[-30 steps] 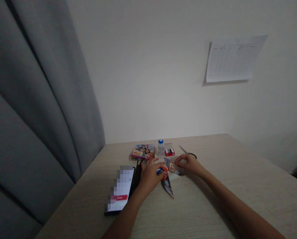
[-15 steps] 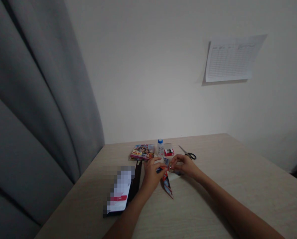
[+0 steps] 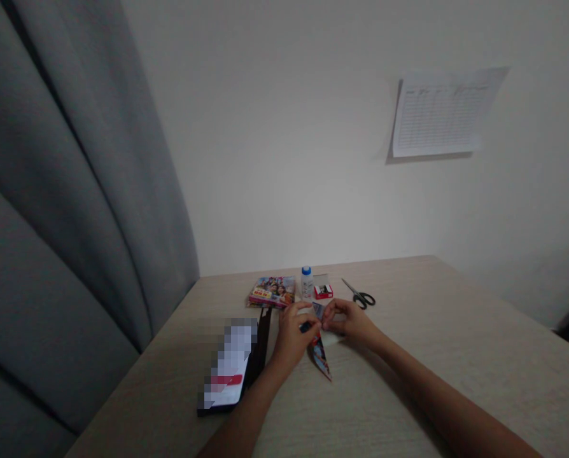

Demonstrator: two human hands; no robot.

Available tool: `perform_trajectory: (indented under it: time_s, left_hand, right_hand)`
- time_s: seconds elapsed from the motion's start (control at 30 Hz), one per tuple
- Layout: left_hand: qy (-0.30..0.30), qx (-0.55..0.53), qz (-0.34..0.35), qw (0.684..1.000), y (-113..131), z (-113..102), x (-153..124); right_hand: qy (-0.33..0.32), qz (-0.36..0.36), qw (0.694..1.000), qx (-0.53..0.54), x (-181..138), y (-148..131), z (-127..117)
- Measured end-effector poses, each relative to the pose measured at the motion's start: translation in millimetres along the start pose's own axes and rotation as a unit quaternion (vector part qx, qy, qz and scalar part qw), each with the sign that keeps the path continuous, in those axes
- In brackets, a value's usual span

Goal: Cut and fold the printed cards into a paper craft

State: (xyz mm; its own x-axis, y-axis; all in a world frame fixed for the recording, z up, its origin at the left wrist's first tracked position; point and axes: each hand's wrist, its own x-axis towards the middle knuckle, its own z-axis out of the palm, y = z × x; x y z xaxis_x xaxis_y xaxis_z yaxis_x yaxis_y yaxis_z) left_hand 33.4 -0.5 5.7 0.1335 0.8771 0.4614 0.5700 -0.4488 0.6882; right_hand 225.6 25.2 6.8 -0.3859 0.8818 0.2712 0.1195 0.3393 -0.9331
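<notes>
My left hand (image 3: 291,334) and my right hand (image 3: 349,320) meet over a folded piece of colourful printed paper (image 3: 321,357) on the wooden table (image 3: 408,369). Both hands pinch the paper's upper part, fingers curled and pressed together. The paper's pointed lower end sticks out toward me below the hands. A phone (image 3: 227,372) with a lit screen lies just left of my left forearm.
Behind the hands lie a colourful booklet (image 3: 272,291), a small white bottle with a blue cap (image 3: 306,283), a small red and white box (image 3: 323,291) and black-handled scissors (image 3: 359,295). A grey curtain (image 3: 65,210) hangs at the left. A printed sheet (image 3: 444,113) is taped to the wall.
My right hand has moved left along the paper until its fingers meet those of my left hand. The fold between them has closed up.
</notes>
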Motion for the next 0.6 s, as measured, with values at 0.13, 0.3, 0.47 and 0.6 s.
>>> perform_trajectory:
  time_s: [0.13,0.3,0.47,0.6]
  left_hand:
    - [0.002,-0.013,-0.009,1.0,0.4,-0.6,0.1]
    - [0.002,-0.019,-0.022,1.0,-1.0,0.8,0.8]
    - [-0.007,-0.018,-0.023,1.0,-1.6,2.0,0.6]
    - [-0.015,-0.022,-0.022,0.999,-1.3,0.9,0.4]
  right_hand:
    - [0.002,-0.042,0.998,-0.047,-1.4,-0.1,-2.6]
    - [0.002,-0.129,0.986,-0.102,-1.0,1.5,-7.1]
    - [0.005,-0.144,0.984,-0.11,-0.9,2.5,-6.1]
    - [0.012,-0.146,0.983,-0.112,-1.5,3.5,-5.2]
